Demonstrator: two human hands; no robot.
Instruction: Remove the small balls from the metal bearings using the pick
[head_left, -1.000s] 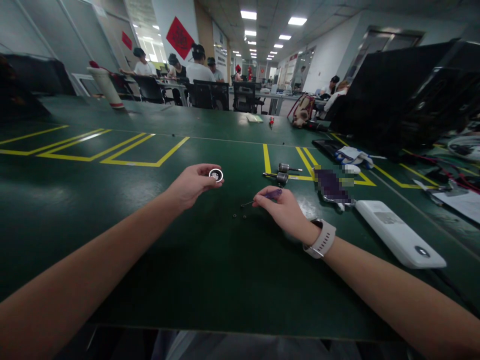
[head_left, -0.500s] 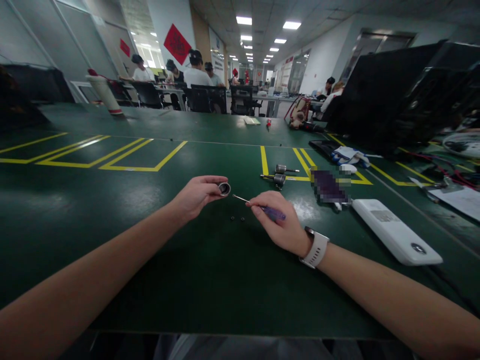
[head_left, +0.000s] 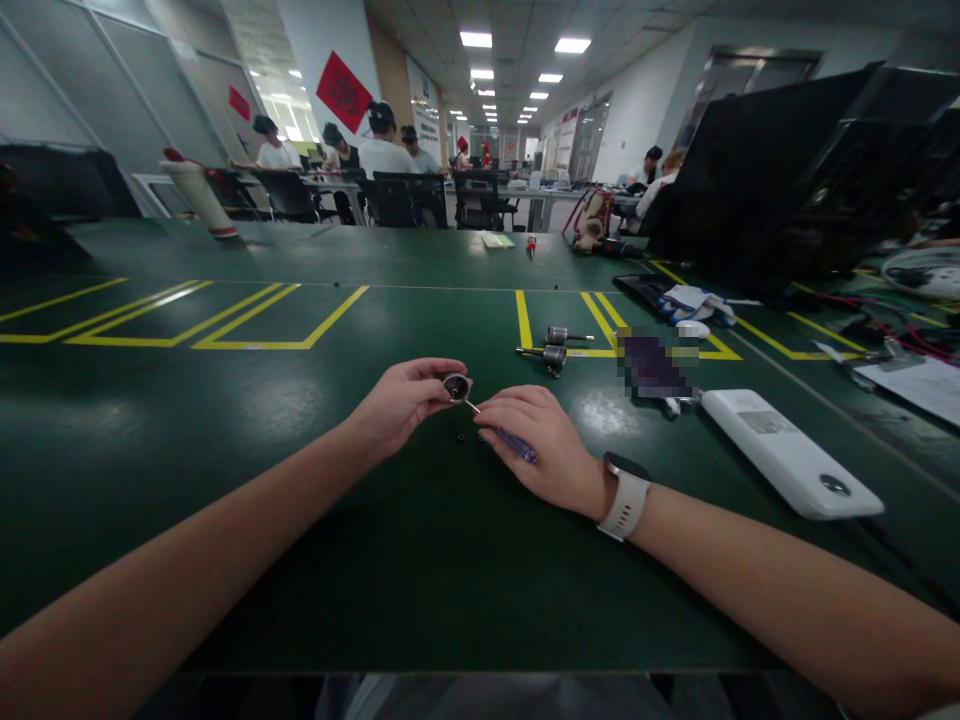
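Note:
My left hand [head_left: 405,400] pinches a small round metal part [head_left: 456,386] just above the green table [head_left: 225,400], its open face turned toward my right hand. My right hand [head_left: 544,445], with a white watch on the wrist, grips a small purple-handled screwdriver [head_left: 510,440]. The screwdriver's thin metal tip reaches the face of the round part. A tiny black screw [head_left: 460,437] lies on the table below the hands.
Two small metal cylinders with shafts [head_left: 559,345] lie on the yellow lines beyond my hands. A white flat device [head_left: 787,465] and a blurred dark object [head_left: 656,365] lie to the right. Black cases [head_left: 787,190] stand far right. Several seated people [head_left: 382,150] are at distant tables.
My right hand has lifted the screwdriver from the table and brought its tip to the round part. My left hand has lowered and turned the part toward it.

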